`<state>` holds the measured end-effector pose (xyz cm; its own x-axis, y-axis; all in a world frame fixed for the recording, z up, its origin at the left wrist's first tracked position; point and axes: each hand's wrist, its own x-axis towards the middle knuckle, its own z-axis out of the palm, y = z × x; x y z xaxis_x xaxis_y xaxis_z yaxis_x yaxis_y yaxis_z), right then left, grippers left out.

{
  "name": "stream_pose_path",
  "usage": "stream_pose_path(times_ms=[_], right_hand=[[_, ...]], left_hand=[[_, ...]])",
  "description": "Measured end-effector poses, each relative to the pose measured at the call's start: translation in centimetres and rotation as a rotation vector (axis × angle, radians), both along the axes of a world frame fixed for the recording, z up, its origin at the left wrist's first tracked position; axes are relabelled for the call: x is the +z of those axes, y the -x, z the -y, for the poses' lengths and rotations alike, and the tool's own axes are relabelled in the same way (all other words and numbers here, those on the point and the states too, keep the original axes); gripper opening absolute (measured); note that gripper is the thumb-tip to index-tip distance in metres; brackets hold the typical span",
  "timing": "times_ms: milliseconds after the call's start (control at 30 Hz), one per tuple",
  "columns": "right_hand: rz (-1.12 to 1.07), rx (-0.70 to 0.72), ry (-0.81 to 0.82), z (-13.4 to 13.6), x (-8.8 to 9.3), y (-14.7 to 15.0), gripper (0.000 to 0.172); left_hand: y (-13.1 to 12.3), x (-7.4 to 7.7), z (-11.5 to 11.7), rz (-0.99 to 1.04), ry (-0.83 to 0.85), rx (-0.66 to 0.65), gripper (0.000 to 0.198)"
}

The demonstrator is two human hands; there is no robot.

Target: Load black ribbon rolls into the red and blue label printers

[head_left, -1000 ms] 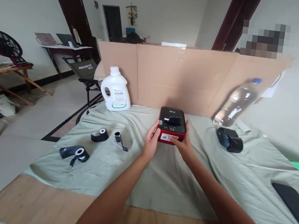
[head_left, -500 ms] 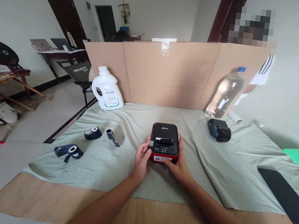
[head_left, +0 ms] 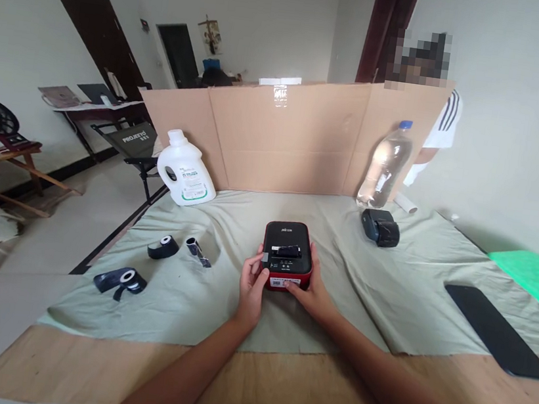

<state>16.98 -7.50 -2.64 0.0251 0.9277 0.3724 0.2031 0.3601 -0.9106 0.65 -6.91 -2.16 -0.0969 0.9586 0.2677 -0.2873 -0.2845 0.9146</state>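
A red and black label printer [head_left: 286,255] rests on the green cloth, with a short black strip [head_left: 289,251] at the slot in its top. My left hand [head_left: 252,286] grips its left side, the thumb at the near left corner. On the opposite side my right hand [head_left: 316,292] holds the printer's right edge, thumb on the white label at the front. To the left lie two dark rolls, a nearer one [head_left: 126,278] with its end unwound and a farther one [head_left: 165,247]. Beside them is a dark strip curled around a tube [head_left: 197,252].
A white jug [head_left: 187,174] and a clear bottle with a blue cap [head_left: 387,164] stand before a cardboard screen [head_left: 287,141]. At right are a small black printer [head_left: 379,228], a black phone-like slab [head_left: 495,330] and a green stool [head_left: 534,280]. A person stands behind the screen.
The view has swung a little to the right, so everything appears shifted left. Both hands keep their hold on the printer, which looks unmoved on the cloth.
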Motion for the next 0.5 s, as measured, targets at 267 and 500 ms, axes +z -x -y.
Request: stream_pose_path(times_ms=[267,500], right_hand=[[0.021,0.034,-0.012,0.2,-0.3,0.0,0.105],[0.079,-0.025,-0.061,-0.2,-0.7,0.0,0.097]], left_hand=[[0.0,0.1,0.2,0.020,-0.019,0.015,0.034],[1.7,0.8,-1.9,-0.153,-0.082,-0.017,0.031]])
